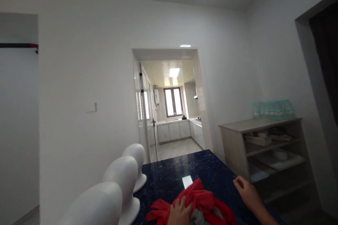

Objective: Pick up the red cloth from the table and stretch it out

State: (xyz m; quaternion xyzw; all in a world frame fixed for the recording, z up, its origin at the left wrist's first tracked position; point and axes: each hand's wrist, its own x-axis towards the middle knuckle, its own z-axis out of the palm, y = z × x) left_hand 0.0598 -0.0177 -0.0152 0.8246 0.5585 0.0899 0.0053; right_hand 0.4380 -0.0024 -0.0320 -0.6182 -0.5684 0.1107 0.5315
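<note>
- The red cloth lies bunched at the near end of the dark table, at the bottom edge of the view, with something grey showing under its near fold.
- Its long axis runs roughly left to right across the table, from a loose flap at the left to a thicker heap at the right.
- The left hand is the nearer one: it rests on top of the cloth, fingers spread and pressed into the folds. The cloth lies directly under it and runs out to both sides; whether the fingers pinch any fabric cannot be told.
- The right hand sits on the table just right of the cloth, apart from it, loosely curled with knuckles up and nothing visible in it.
- Three white head forms stand in a row along the table's left edge.
- A wooden shelf stands beyond the table to the right, and a doorway opens onto a kitchen ahead.
</note>
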